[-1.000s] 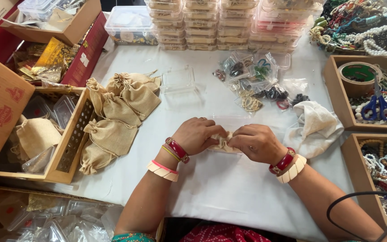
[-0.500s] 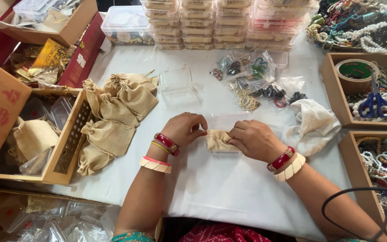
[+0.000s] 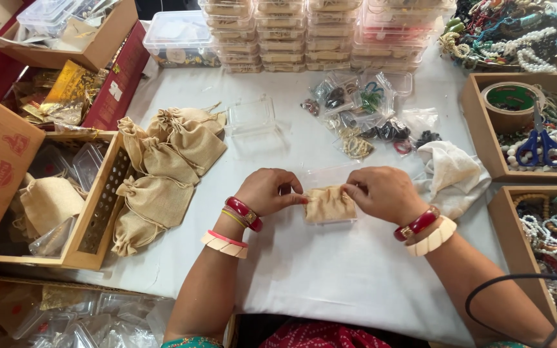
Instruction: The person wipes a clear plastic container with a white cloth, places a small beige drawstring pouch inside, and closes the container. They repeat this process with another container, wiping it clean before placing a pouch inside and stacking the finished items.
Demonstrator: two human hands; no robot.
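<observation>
Head view: a small beige drawstring pouch (image 3: 329, 203) is held between both hands at the middle of the white-covered surface (image 3: 330, 270), over a clear plastic box (image 3: 330, 177) whose edges show above and below it. The left hand (image 3: 267, 191) is pinched narrow on the pouch's left top corner, and the right hand (image 3: 385, 192) is pinched on its right top corner, so the mouth is stretched between them. Compared with a second ago, when the pouch was bunched and almost hidden under both hands, it is now spread flat and mostly visible; the hands have been drawn apart, and the pouch sits slightly further right than half a second ago. By the look of it, the mouth is being pulled or gathered along its cord. A heap of similar jute pouches (image 3: 162, 171) lies well to the left beside a wooden crate (image 3: 101, 212); small bagged trinkets (image 3: 362, 119) and a white cloth (image 3: 449, 174) lie beyond and to the right
</observation>
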